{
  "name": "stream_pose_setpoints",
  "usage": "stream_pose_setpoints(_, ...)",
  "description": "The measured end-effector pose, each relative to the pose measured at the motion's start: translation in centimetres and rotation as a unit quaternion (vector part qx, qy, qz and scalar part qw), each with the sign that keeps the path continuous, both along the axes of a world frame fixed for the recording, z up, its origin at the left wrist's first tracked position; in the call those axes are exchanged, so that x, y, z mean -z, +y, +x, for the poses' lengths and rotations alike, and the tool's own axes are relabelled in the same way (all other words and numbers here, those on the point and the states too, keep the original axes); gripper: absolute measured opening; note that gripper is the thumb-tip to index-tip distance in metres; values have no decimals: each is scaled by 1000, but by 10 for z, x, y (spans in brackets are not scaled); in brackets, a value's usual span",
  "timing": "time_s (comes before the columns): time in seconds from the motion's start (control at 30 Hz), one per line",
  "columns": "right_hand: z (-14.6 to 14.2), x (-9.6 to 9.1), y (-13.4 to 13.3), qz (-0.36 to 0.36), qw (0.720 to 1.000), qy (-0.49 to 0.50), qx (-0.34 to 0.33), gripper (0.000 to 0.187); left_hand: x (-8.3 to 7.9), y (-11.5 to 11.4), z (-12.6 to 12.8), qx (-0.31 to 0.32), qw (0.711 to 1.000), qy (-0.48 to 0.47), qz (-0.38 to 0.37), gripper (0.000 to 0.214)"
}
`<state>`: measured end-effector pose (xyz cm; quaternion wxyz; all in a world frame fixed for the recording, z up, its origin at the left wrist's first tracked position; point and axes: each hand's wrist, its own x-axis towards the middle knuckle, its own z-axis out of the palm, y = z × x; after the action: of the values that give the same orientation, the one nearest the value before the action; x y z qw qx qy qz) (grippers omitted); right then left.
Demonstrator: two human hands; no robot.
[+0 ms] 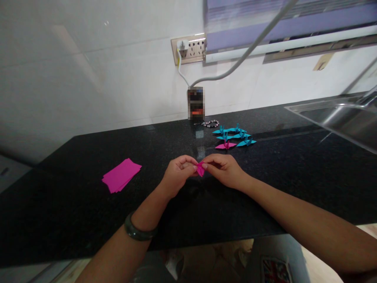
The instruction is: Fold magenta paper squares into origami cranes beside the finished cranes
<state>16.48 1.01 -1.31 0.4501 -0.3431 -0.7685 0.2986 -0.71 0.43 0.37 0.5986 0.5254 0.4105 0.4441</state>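
Nearest, a dark bangle sits on the left wrist, over the black granite counter. Farther on, the left hand and the right hand hold the small folded magenta paper between them, each by a narrow pinch of thumb and fingers; whether it touches the counter, I cannot tell. The step looks to be the shaping of a fold. For doing it well, I would judge, one hand should keep the layers firmly together while the other presses the crease slowly, with light force, because so small a paper may tear or slip. The stack of magenta sheets lies to the left, well apart from the elbows' way. Beyond the hands, the magenta origami crane can serve as a model for sharp points, with five blue origami cranes beside and behind it.
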Motion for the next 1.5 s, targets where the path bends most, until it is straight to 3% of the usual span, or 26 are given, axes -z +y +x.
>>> stream_pose_setpoints(0.17, -1, 0, 1, -44, 999, 7, 3, 14, 2, 0, 0, -17, 999, 37, 16, 15)
stream_pose_setpoints(0.33, -5, 0, 1, -185, 981, 52, -19, 17, 7, 1, -1, -10, 997, 69, 40, 17)
stream_pose_setpoints(0.43, -8, 2, 1, -229, 970, 75, -20, 16, 8, 1, 1, -11, 997, 73, 34, 18)
stream_pose_setpoints(0.7, -8, 6, 2, -214, 975, 56, 27, 15, 8, -1, 4, -21, 997, 72, 24, 20)
stream_pose_setpoints(1.3, -8, 9, 3, -213, 973, 72, 44, 12, 10, -3, 7, -40, 995, 86, 26, 18)
stream_pose_setpoints(1.5, -9, 11, 3, -210, 974, 63, 56, 11, 11, -2, 7, -24, 998, 47, 16, 22)
